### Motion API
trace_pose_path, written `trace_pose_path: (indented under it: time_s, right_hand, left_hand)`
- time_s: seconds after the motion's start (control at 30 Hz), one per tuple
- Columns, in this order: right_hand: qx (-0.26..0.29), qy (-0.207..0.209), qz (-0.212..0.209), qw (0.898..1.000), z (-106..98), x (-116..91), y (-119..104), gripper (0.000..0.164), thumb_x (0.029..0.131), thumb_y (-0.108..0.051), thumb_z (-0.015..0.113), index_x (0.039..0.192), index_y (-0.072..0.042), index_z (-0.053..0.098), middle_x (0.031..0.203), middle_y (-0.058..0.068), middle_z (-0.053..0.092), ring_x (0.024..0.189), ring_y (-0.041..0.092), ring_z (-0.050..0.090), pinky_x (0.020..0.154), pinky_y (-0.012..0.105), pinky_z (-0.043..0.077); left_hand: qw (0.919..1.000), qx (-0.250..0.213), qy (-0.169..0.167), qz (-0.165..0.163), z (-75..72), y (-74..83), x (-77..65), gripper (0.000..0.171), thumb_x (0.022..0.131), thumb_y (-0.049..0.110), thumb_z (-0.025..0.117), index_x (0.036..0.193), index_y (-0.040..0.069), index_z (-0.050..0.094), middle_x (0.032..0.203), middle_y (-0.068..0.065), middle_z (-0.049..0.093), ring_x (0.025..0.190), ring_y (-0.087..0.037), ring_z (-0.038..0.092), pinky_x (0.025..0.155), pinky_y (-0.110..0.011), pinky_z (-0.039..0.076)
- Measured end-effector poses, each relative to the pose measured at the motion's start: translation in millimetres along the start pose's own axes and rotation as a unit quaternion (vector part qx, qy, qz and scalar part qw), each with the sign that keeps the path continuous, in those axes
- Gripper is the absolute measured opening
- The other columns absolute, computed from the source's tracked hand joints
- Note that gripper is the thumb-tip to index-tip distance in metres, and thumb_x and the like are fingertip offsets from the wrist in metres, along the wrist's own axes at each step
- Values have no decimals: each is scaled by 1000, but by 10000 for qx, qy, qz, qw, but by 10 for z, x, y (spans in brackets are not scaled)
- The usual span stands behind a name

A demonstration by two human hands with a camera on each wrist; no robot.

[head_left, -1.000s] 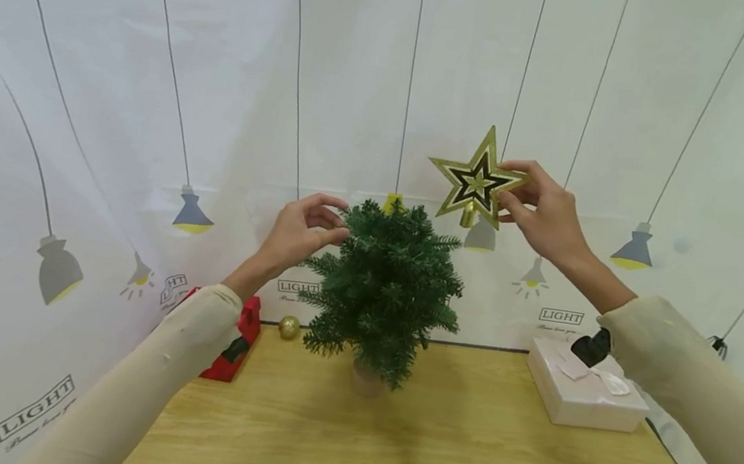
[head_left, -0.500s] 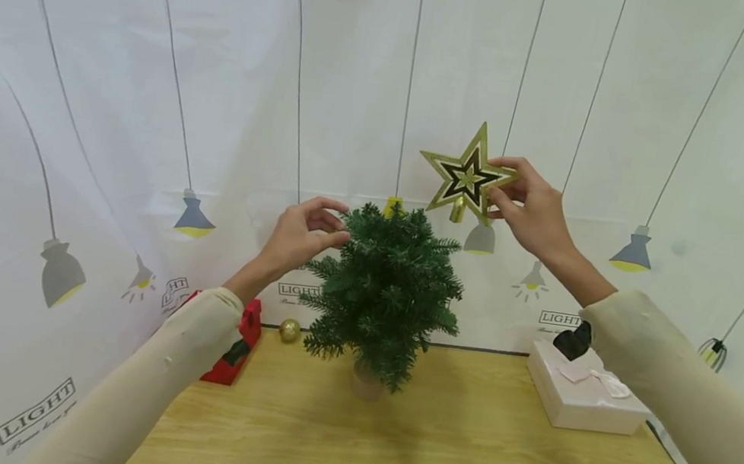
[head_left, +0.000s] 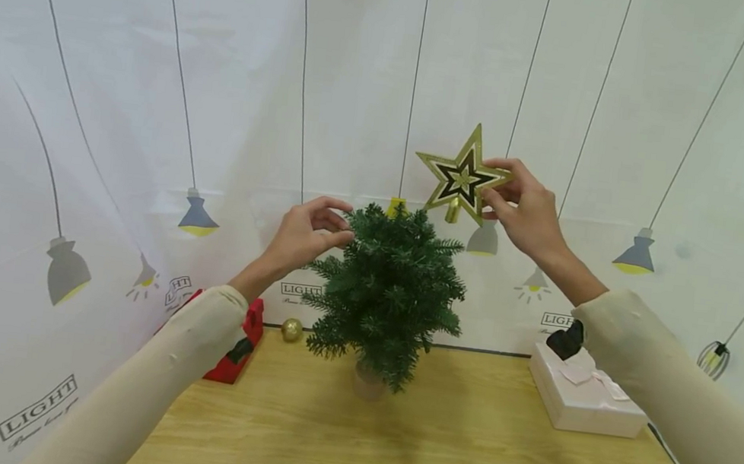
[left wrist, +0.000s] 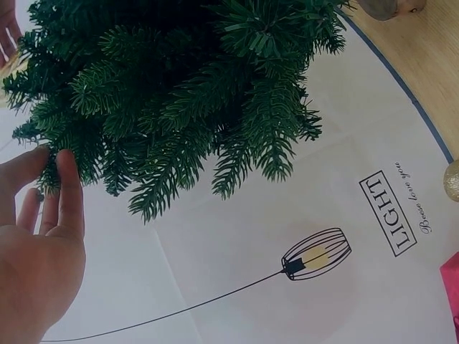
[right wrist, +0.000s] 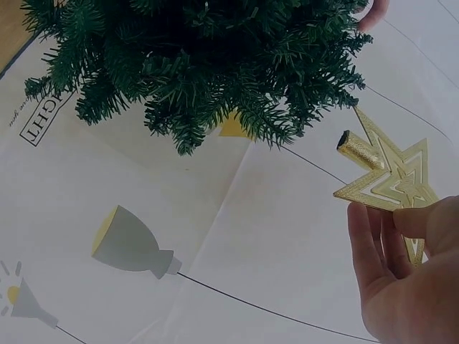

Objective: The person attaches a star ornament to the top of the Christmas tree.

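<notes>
A small green artificial Christmas tree [head_left: 392, 295] stands upright on a pale round base [head_left: 368, 383]. At its upper left, my left hand [head_left: 306, 236] pinches a branch tip [left wrist: 50, 175] between thumb and fingers. My right hand [head_left: 527, 211] holds a gold star tree topper [head_left: 463, 179] by its right side, thumb in front and fingers behind. The star is upright, above and to the right of the treetop. Its short hollow tube [right wrist: 361, 149] points down toward the tree's upper branches in the right wrist view.
On the wooden table [head_left: 457, 456], a gold ball ornament [head_left: 292, 329] lies left of the tree near the back edge. A red object [head_left: 242, 347] is partly behind the left sleeve. A pale pink box [head_left: 590, 398] with a bow stands right. A white lamp-print sheet [head_left: 363, 70] hangs behind.
My right hand has carried the star topper left, closer to the treetop. My left hand stays at the same branch, and the tree stands where it was.
</notes>
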State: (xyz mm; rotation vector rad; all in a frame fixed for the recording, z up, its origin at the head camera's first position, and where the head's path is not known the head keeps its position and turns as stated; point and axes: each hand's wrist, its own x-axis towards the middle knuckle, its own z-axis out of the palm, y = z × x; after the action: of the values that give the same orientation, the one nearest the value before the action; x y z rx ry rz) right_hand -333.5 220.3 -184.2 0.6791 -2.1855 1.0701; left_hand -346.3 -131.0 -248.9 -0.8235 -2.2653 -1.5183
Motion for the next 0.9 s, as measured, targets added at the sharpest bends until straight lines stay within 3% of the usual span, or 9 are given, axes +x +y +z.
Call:
trace_pose_path:
  time_s: [0.2, 0.43, 0.67, 0.9]
  right_hand:
    - [-95, 20, 23, 10000, -5, 21, 13, 38, 105, -4, 61, 143, -9, 57, 110, 25, 73, 91, 19, 76, 72, 22, 61]
    - [-22, 53, 76, 10000, -17, 48, 4, 39, 105, -6, 61, 144, -10, 57, 112, 25, 73, 92, 21, 76, 72, 20, 61]
    - [150, 40, 72, 9999, 2, 80, -29, 39, 105, -6, 60, 144, -9, 56, 113, 25, 72, 92, 21, 76, 74, 22, 61]
    - [162, 0, 73, 9998, 46, 115, -42, 40, 106, -6, 60, 145, -9, 56, 114, 25, 72, 95, 23, 76, 74, 23, 62]
  left_hand:
    - [10000, 15, 30, -13, 18, -5, 0, 44, 94, 8, 79, 135, 3, 64, 107, -13, 73, 95, -22, 73, 85, -35, 60]
    - [9999, -115, -10, 4, 34, -8, 5, 44, 94, 7, 78, 135, 2, 64, 106, -14, 73, 93, -21, 73, 87, -43, 61]
    - [9998, -180, -28, 8, 48, -1, 17, 43, 94, 6, 78, 134, 1, 64, 106, -15, 72, 92, -20, 73, 83, -34, 61]
    - [9998, -173, -13, 17, 44, -8, 8, 44, 94, 6, 78, 134, 1, 64, 105, -15, 72, 92, -19, 73, 84, -37, 62]
